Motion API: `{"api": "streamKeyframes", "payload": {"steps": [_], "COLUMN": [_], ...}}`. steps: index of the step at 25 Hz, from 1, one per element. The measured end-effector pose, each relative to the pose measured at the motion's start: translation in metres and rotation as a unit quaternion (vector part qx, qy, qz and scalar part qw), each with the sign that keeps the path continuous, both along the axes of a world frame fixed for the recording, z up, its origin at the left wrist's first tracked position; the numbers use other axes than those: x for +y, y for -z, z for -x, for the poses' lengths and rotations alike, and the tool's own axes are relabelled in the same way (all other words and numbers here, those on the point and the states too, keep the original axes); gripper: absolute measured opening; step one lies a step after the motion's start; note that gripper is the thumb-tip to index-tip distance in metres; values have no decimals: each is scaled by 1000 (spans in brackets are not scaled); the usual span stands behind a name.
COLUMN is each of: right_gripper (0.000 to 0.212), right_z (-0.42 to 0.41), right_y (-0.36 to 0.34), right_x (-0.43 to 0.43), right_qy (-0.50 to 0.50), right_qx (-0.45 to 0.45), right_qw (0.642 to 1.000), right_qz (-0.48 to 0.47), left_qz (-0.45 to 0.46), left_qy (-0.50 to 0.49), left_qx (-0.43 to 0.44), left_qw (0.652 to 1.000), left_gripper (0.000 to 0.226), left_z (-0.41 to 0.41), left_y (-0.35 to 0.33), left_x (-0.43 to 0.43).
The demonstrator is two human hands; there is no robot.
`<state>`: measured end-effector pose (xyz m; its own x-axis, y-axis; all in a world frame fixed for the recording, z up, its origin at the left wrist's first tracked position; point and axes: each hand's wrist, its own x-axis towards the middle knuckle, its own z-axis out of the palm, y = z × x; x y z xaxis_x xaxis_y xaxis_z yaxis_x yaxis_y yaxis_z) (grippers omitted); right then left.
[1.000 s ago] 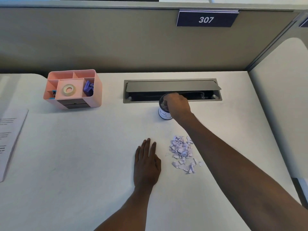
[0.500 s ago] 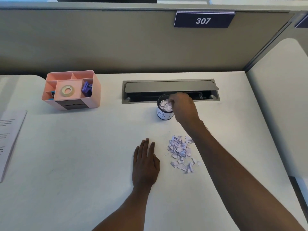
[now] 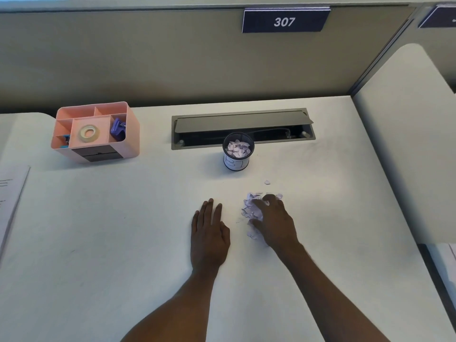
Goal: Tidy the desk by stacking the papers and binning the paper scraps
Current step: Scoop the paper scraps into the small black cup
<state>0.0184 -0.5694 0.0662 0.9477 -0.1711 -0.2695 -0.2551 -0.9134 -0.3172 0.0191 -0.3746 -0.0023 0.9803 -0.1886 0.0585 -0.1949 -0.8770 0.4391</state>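
White desk (image 3: pixel 98 230): right hand (image 3: pixel 274 220) covered the scraps (image 3: pixel 249 208), grip unclear; bin (image 3: pixel 235 164) stood straight beyond it, left hand (image 3: pixel 209 233) lay flat nearby.

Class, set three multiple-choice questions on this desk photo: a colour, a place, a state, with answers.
1. The plastic desk organiser is: A blue; B pink; C green.
2. The small black mesh bin stands: A inside the organiser; B on the floor; C in front of the grey cable hatch.
3. The left hand: A lies flat on the white desk; B grips the bin; C is clenched.
Answers: B, its walls are pink; C, it sits at the hatch's front edge; A, fingers straight, holding nothing.
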Motion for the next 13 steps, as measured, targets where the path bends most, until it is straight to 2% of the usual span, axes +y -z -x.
{"api": "streamKeyframes", "payload": {"steps": [4,7,10,11,13], "right_gripper": [37,17,11,7,14], "right_z": [10,10,5,1,-8], "right_y": [12,17,15,10,-7], "right_x": [10,5,-3,-8,-18], "right_qy": [12,-4,62,85,103], "right_qx": [-24,-42,-90,-82,-72], "right_qw": [1000,999,989,984,975], "right_qz": [-16,-18,-104,-134,-184], "left_qz": [-11,-13,-11,-10,-5], "left_qy": [3,2,3,2,1], "left_qx": [5,5,0,1,3], "left_qw": [1000,1000,1000,1000,1000], "left_gripper": [53,53,53,52,52], "left_z": [0,0,0,0,0], "left_y": [1,1,1,1,2], "left_x": [1,1,1,1,1]}}
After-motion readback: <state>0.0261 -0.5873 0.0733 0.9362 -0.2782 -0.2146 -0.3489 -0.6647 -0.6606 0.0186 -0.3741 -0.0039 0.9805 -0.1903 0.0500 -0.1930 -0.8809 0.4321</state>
